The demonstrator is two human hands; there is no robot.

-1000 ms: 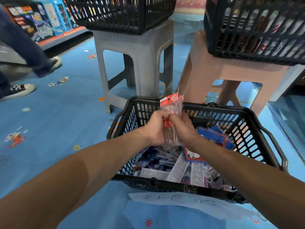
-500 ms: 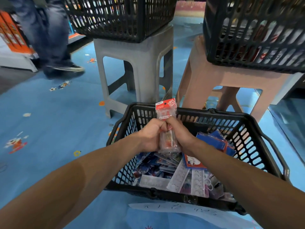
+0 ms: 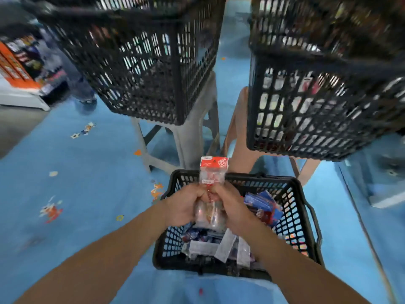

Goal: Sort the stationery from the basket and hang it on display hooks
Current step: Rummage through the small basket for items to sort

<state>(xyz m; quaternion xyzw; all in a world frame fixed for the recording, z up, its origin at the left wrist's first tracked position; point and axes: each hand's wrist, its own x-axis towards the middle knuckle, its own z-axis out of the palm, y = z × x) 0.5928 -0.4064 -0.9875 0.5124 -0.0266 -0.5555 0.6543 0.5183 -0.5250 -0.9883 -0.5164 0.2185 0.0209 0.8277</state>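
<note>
Looking down from head height: two bare forearms reaching forward and meeting above a shopping basket. Both hands curled tight, left hand (image 3: 184,205) and right hand (image 3: 233,205), gripping the lower half of one clear packet (image 3: 213,170) with a red header card. Knuckles nearly touching, thumbs pressed to the packet's front. Packet upright, header card poking up past the fingers, above the far rim of the basket below. Contents too blurred to name; impossible to tell whether a single packet or several stacked.

Three black mesh baskets in all. One floor basket (image 3: 291,194) directly beneath the hands, resting on blue floor (image 3: 87,183) and heaped with packaged stationery: a cluster of blue packets (image 3: 260,202) against its right wall, pale strip-shaped packets (image 3: 228,244) toward the near wall. Two larger baskets raised on stools beyond it: left raised basket (image 3: 142,73) on a grey stool (image 3: 192,137), right raised basket (image 3: 317,106) on a tan stool (image 3: 238,137), both with goods blurred behind the mesh.

Two stools side by side, just past the floor basket's far rim, with only a narrow gap of floor between them. Wide open floor to the left of the floor basket, dotted with small printed pictures. At far left, well apart, one shelf unit (image 3: 15,69) with orange boxes. A narrower strip of floor to the right, bounded by a pale fixture edge (image 3: 385,198).
</note>
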